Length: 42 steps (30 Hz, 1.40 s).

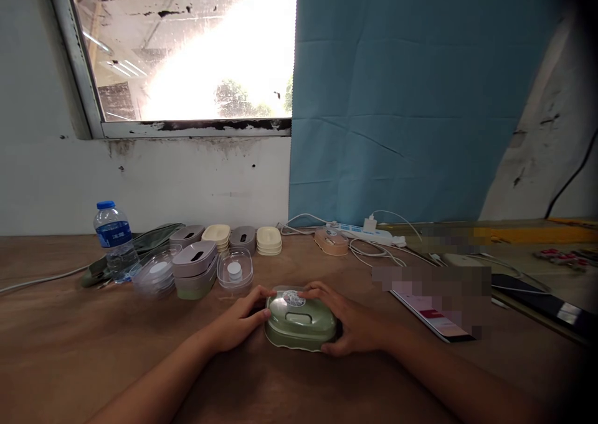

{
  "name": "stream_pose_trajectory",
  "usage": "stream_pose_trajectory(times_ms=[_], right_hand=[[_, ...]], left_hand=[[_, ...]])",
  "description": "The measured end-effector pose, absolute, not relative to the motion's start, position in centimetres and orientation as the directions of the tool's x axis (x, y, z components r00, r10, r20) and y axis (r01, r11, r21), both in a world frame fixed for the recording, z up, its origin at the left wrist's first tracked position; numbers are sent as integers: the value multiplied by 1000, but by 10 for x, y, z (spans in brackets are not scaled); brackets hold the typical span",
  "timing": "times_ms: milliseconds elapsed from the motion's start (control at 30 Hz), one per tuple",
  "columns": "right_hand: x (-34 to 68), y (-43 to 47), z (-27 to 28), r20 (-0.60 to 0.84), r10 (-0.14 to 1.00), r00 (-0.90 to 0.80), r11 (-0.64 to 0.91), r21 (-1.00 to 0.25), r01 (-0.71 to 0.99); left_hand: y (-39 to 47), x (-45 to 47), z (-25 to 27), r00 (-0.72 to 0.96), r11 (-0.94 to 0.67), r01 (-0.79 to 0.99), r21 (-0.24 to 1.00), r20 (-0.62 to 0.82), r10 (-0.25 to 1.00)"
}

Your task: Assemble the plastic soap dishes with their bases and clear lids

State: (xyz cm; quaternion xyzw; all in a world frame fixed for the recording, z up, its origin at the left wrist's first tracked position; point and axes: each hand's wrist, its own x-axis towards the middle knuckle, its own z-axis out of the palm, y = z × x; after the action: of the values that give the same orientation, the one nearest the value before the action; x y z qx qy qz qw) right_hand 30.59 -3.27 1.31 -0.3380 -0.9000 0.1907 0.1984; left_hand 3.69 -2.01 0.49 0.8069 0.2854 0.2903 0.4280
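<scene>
Together, the half-curled left hand (239,322) and right hand (355,322) hold a green box (299,332) between them; a phone (430,312) lies right of both.

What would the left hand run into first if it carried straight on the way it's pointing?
The green container, almost at once: the left hand points forward and rightward and seems to touch the container's left end, though exact contact is hard to judge.

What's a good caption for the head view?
Left hand and right hand hold a green box on a brown table.
</scene>
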Motion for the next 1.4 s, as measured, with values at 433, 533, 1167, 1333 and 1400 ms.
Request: stream_pose_trajectory(times_ms=[433, 533, 1167, 1333, 1400], right_hand=[[305, -33, 11, 238, 688, -686, 695, -487, 528], [305, -33, 12, 235, 696, -678, 691, -475, 545], [314, 15, -17, 536, 795, -284, 563, -477, 675], [319, 67, -9, 690, 724, 19, 442, -484, 755], [323, 92, -3, 718, 681, 141, 370, -504, 781]], left_hand=[[-20, 36, 5, 691, -472, 193, 860, 222, 688], [-21, 35, 6, 698, -473, 188, 861, 221, 681], [-16, 39, -3, 361, -652, 511, 561, 548, 755], [-17, 41, -2, 317, -644, 532, 550, 575, 754], [-16, 41, -2, 302, -638, 546, 543, 582, 755]])
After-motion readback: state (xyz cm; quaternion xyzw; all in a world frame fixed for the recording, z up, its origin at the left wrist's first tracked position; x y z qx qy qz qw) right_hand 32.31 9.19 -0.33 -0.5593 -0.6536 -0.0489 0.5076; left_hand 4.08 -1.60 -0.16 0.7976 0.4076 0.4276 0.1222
